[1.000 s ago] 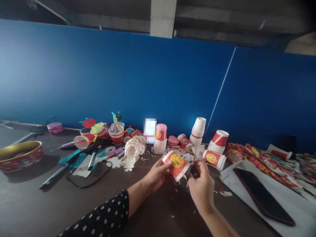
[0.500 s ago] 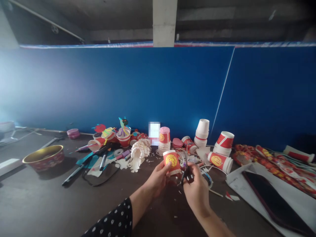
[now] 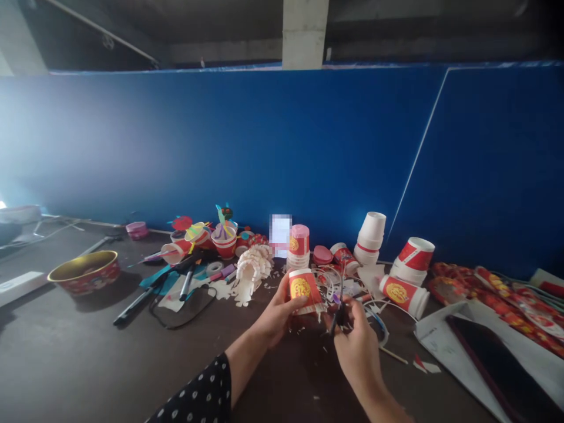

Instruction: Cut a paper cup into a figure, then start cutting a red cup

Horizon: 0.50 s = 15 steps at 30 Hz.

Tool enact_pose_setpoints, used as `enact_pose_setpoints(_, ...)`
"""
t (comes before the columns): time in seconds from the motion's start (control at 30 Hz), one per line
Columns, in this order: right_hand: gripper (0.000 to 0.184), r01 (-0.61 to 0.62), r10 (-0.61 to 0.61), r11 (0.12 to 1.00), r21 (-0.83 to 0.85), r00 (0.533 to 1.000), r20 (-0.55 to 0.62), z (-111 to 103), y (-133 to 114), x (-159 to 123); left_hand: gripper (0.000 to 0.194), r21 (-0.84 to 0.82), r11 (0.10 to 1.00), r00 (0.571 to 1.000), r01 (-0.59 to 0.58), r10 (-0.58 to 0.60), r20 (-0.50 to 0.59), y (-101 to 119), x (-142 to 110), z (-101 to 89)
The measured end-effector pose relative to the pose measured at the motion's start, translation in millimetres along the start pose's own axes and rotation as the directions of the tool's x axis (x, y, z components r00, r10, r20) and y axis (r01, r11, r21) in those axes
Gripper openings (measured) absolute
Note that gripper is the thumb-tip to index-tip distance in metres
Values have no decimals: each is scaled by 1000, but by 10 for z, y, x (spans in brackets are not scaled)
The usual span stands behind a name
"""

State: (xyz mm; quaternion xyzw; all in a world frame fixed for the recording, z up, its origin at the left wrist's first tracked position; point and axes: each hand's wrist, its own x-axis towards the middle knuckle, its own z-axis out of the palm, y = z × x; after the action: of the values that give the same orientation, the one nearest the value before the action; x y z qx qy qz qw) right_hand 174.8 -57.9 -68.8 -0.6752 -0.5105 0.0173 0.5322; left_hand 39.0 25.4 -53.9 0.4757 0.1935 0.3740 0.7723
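A red and white paper cup (image 3: 302, 288) with a yellow emblem is gripped in my left hand (image 3: 275, 317), thumb across its front. Its lower edge looks cut and ragged. My right hand (image 3: 358, 341) is closed round the dark handles of a pair of scissors (image 3: 339, 314), whose blades point upward just right of the cup. The blades look apart from the cup. Behind the cup stands a stack of paper cups (image 3: 298, 247) with a pink top. White curled paper pieces (image 3: 253, 270) lie to the left.
Left stand a gold-lined red bowl (image 3: 86, 273), markers (image 3: 187, 282) and decorated cups (image 3: 224, 241). At right are stacked white cups (image 3: 370, 238), a lying cup (image 3: 403, 295) and a phone (image 3: 497, 364) on a white sheet. A blue partition (image 3: 264, 141) rises behind the table.
The view has shifted slightly, moving the background to the right. My right hand with the scissors has drawn a little away from the cup, which stays in my left hand.
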Motion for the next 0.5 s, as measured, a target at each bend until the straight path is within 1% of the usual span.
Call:
enact_pose_setpoints(0.07,37,-59,54,994,90,997,58,-2,-2,-4,83,-3,1000,1000,-9,9,-12,18,19,-43)
enact_pose_setpoints(0.13,39,-126,100,972,200,986,133,0,-22,-24,84,-17,1000,1000,-12,11,-26,29,36,-78)
enact_pose_setpoints(0.17,39,-150,108,957,250,979,174,3,-39,-40,84,-25,1000,999,-10,10,-30,30,42,-91)
enact_pose_setpoints(0.23,31,-193,104,928,320,956,274,11,-84,-81,85,-31,1000,999,-2,1,-34,27,51,-109)
enact_pose_setpoints(0.3,30,-228,93,887,401,940,330,22,-136,-122,84,-25,1000,999,4,-5,-33,16,56,-120)
enact_pose_setpoints(0.33,32,-262,94,869,420,920,380,26,-162,-139,83,-22,1000,1000,19,-19,-16,9,58,-126)
enact_pose_setpoints(0.4,33,-310,98,845,437,891,443,32,-208,-160,81,-22,999,1000,27,-28,-9,-3,61,-139)
enact_pose_setpoints(0.5,33,-345,113,840,418,865,488,29,-253,-161,84,-22,999,999,39,-39,4,-15,62,-149)
